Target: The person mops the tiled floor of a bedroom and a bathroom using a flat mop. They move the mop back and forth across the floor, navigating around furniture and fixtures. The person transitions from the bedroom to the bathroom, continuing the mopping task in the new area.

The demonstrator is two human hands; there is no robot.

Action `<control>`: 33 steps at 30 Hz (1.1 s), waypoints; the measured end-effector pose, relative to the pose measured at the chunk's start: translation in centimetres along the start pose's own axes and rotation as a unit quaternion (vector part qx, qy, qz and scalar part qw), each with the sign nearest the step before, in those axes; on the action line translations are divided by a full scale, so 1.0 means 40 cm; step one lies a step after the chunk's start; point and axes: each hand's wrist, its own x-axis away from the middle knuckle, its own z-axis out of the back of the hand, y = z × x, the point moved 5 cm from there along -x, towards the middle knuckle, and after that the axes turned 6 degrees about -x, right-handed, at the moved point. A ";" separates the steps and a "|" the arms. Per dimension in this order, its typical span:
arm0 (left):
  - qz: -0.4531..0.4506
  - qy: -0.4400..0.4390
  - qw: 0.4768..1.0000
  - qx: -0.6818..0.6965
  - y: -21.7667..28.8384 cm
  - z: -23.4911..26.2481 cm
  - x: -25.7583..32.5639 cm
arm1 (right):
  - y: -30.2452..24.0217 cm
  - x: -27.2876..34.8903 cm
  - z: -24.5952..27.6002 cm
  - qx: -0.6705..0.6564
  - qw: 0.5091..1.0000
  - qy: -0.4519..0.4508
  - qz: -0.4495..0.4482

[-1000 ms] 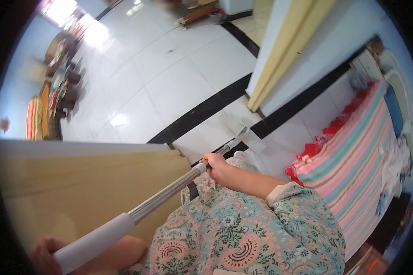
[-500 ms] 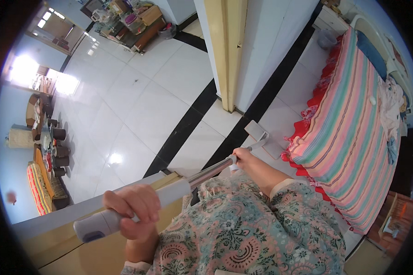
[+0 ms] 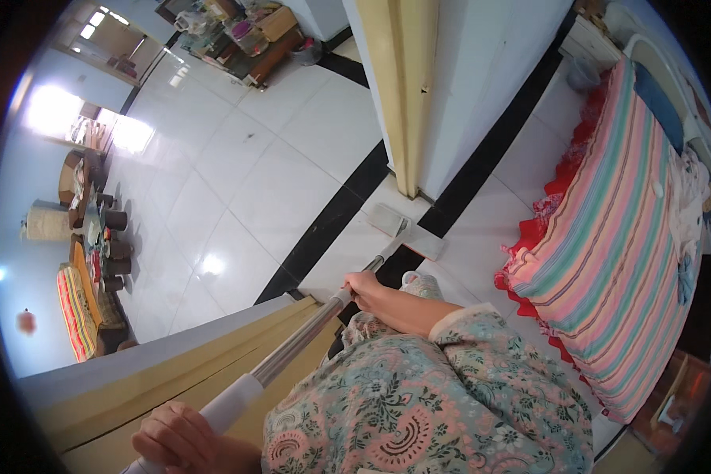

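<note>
A long-handled flat mop slants across the view from lower left to the doorway floor. My left hand (image 3: 178, 438) is closed around its thick white handle (image 3: 233, 399) at the lower left. Farther along, my right hand (image 3: 363, 291) wraps round the pole (image 3: 296, 344), near the end of its metal part. The pale, flat mop head (image 3: 425, 243) lies on the tiles at the threshold, its two halves on either side of the pole joint. One half overlaps the black floor strip (image 3: 450, 209). My foot (image 3: 411, 278) shows partly behind the right forearm.
A yellow door frame (image 3: 407, 158) rises just beyond the mop head. To the right stands a bed (image 3: 600, 261) with a striped cover and red frill. Stools (image 3: 117, 249) and a sofa (image 3: 75, 312) line the far left; a cluttered table (image 3: 272, 59) stands at the back.
The mop head has slid left, from near the bed to the threshold. Both hands have moved left and nearer to me, still gripping the mop. The view has shifted slightly.
</note>
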 end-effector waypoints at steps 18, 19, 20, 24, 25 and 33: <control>0.050 -0.464 0.846 0.256 -0.114 -0.230 -0.308 | -0.226 0.163 0.031 -0.354 0.932 -0.080 0.016; 0.052 -0.509 0.813 0.277 -0.117 -0.256 -0.333 | -0.236 0.170 0.023 -0.372 0.924 -0.090 0.021; 0.039 -0.528 0.793 0.302 -0.128 -0.267 -0.365 | -0.252 0.168 0.015 -0.393 0.910 -0.120 0.046; 0.071 -0.662 0.684 0.298 -0.136 -0.280 -0.434 | -0.276 0.175 -0.007 -0.455 0.880 -0.119 0.065; 0.089 -0.676 0.664 0.306 -0.134 -0.270 -0.448 | -0.287 0.201 -0.024 -0.454 0.879 -0.129 0.070; 0.056 -0.539 0.771 0.333 -0.136 -0.164 -0.557 | -0.309 0.232 -0.126 -0.516 0.836 -0.146 0.115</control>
